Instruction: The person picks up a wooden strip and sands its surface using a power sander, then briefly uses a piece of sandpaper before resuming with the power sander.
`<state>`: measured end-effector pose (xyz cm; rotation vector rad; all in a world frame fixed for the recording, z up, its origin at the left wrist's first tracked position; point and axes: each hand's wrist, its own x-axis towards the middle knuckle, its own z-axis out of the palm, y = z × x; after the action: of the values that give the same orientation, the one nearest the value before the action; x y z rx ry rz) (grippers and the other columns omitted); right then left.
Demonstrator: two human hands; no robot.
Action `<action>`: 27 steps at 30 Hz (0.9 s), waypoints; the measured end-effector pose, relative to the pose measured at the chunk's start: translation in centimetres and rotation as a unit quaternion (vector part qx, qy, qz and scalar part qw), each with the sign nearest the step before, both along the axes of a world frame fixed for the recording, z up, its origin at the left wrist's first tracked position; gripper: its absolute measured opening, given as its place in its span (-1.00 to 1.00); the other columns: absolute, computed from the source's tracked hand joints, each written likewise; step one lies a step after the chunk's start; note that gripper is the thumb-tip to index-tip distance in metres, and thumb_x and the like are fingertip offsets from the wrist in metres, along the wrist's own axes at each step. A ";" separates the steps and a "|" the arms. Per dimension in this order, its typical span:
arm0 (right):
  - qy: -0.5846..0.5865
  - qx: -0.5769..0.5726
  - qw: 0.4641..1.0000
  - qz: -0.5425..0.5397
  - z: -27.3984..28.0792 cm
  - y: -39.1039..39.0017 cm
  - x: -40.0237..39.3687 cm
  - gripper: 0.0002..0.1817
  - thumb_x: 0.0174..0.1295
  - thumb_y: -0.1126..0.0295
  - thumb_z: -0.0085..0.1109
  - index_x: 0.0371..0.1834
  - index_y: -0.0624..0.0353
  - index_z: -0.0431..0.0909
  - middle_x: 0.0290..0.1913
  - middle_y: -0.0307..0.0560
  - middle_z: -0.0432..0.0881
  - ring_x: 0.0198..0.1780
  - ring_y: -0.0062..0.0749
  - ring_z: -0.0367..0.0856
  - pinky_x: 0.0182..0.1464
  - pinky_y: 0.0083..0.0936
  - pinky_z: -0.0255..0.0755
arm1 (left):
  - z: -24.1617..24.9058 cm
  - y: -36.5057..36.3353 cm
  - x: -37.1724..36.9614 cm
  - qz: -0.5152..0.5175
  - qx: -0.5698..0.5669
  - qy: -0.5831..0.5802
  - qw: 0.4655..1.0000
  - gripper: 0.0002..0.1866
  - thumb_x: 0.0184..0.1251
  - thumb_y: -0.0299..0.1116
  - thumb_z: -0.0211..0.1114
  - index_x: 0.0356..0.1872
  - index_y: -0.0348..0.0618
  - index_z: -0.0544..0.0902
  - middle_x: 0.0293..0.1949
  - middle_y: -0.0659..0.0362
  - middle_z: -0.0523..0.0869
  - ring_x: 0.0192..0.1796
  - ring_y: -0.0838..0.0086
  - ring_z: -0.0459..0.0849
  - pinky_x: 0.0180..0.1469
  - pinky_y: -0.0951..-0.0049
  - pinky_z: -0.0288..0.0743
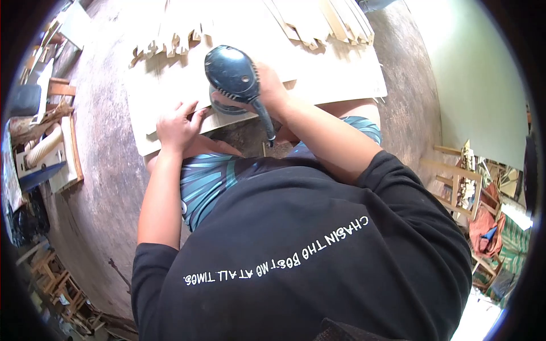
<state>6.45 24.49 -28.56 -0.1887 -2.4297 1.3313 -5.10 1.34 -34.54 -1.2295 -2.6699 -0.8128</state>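
Observation:
A dark power sander [232, 73] stands on a pale wooden board [193, 79], near the board's edge closest to my body. My right hand [267, 88] is wrapped round the sander from the right side, and the cord hangs down toward my lap. To the left of the sander, my left hand [179, 126] rests at the board's near edge, its fingers curled over a thin strip of wood [215, 117]. Part of the left fingers' grip is hidden.
Cut wooden pieces with jagged ends [170, 42] lie at the far left of the board, and more [324, 28] at the far right. A ribbed hose [45, 146] and wood scraps are at the left. Wooden frames [455, 182] and red cloth [486, 230] lie at the right.

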 end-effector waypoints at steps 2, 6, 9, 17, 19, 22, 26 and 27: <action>-0.015 0.000 1.000 0.019 -0.3 0.0 -0.3 -0.28 0.06 0.02 0.71 0.20 0.18 0.63 -0.03 0.10 0.80 -0.01 -0.04 0.82 0.09 -0.22 0.68 | -0.1 -0.1 -0.1 -0.001 -0.008 0.007 1.000 -0.70 0.24 -0.03 0.58 -0.11 0.09 0.90 -0.32 0.19 0.83 -0.29 0.17 0.83 -0.25 0.15 0.68; 0.026 0.011 1.000 0.008 -0.7 -0.2 -0.2 -0.31 0.07 0.00 0.69 0.17 0.16 0.65 -0.03 0.07 0.79 -0.01 -0.08 0.81 0.11 -0.24 0.68 | 0.9 0.0 0.2 0.000 -0.016 0.006 1.000 -0.68 0.27 -0.08 0.60 -0.10 -0.05 0.89 -0.32 0.14 0.85 -0.28 0.18 0.85 -0.23 0.20 0.69; 0.043 -0.007 0.999 -0.009 -0.8 0.1 0.5 -0.38 0.13 -0.09 0.65 0.08 0.11 0.70 -0.07 -0.04 0.83 -0.05 -0.20 0.83 0.09 -0.26 0.68 | 0.2 -0.2 0.0 0.002 -0.002 0.011 1.000 -0.68 0.20 -0.01 0.61 -0.11 0.08 0.90 -0.32 0.17 0.82 -0.30 0.17 0.83 -0.26 0.16 0.67; 0.006 0.062 0.997 -0.055 0.2 4.5 3.8 -0.44 0.15 -0.03 0.66 0.10 0.04 0.73 -0.05 -0.10 0.84 0.00 -0.27 0.84 0.11 -0.32 0.69 | 0.7 0.0 0.2 0.001 0.003 0.016 1.000 -0.65 0.20 -0.08 0.66 -0.10 -0.05 0.90 -0.32 0.13 0.85 -0.29 0.17 0.85 -0.24 0.22 0.68; 0.011 0.059 0.995 -0.085 -0.1 5.8 4.5 -0.43 0.15 -0.03 0.66 0.11 0.06 0.74 -0.05 -0.11 0.84 0.00 -0.32 0.83 0.12 -0.32 0.69 | 0.7 0.0 0.2 0.001 0.003 0.015 1.000 -0.66 0.20 -0.09 0.66 -0.11 -0.05 0.90 -0.33 0.13 0.85 -0.29 0.18 0.85 -0.25 0.22 0.68; -0.032 0.049 0.993 -0.105 0.2 7.1 5.3 -0.42 0.15 -0.02 0.67 0.12 0.06 0.74 -0.04 -0.11 0.85 0.00 -0.32 0.83 0.13 -0.32 0.68 | 0.7 -0.1 0.1 0.004 0.004 0.018 1.000 -0.67 0.19 -0.10 0.66 -0.12 -0.05 0.90 -0.33 0.13 0.85 -0.30 0.19 0.85 -0.26 0.23 0.68; -0.045 0.078 0.988 -0.123 0.4 8.2 6.0 -0.40 0.15 -0.01 0.67 0.15 0.09 0.74 -0.02 -0.08 0.85 0.04 -0.28 0.83 0.15 -0.32 0.67 | 0.7 0.0 0.2 0.003 0.007 0.016 1.000 -0.66 0.19 -0.08 0.66 -0.12 -0.05 0.90 -0.35 0.13 0.85 -0.32 0.18 0.85 -0.27 0.22 0.68; -0.059 0.085 0.986 -0.133 0.6 8.2 6.1 -0.38 0.14 -0.02 0.67 0.16 0.10 0.73 0.02 -0.05 0.84 0.08 -0.27 0.81 0.19 -0.31 0.65 | 0.7 0.0 0.1 0.003 0.005 0.014 1.000 -0.66 0.19 -0.08 0.66 -0.12 -0.05 0.90 -0.35 0.13 0.85 -0.33 0.18 0.85 -0.27 0.22 0.68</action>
<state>12.57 32.73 -28.00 -0.5389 -2.4926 1.0193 -4.99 1.29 -33.81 -1.2201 -2.6437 -0.8006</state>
